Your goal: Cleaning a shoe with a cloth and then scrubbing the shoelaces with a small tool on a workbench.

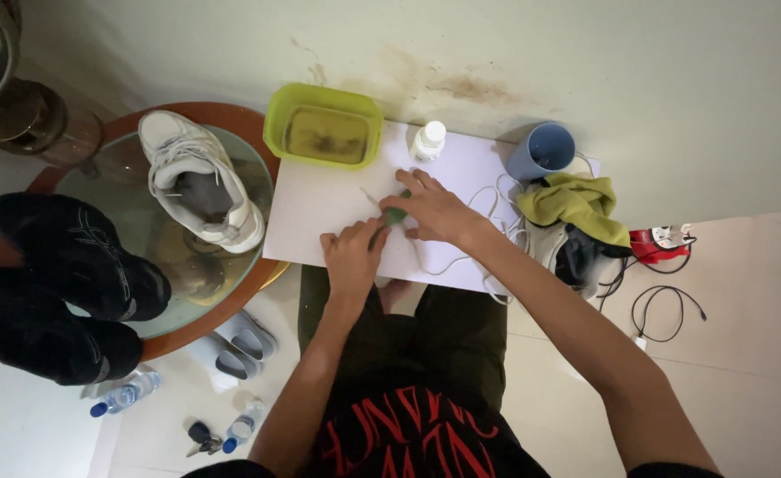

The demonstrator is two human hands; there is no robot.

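Both hands meet at the middle of the white board point(320, 221) that serves as a worktop across the person's lap. The left hand point(352, 252) lies knuckles up with its fingers curled down onto the board, closed around the near end of a small green-handled brush point(397, 212). The right hand point(430, 208) covers the far end, fingers bent over and pinching the green handle; how firmly either one grips, I cannot tell. A white shoelace point(488, 221) trails from under the right hand and loops off to the right edge of the board. The work in hand looks like scrubbing the lace flat on the board; judging by this, the stroke needs one hand pinning the lace while the other drives the brush.

At the board's far edge sits a lime-green plastic tub point(323, 126) holding murky, brownish water with dark specks. Beside it stands a small white bottle point(428, 140), cap on, contents hidden. A blue cup point(543, 150) lies tipped near the wall and looks empty. A white sneaker point(197, 181), laceless, rests on the round glass table point(107, 168) at left.
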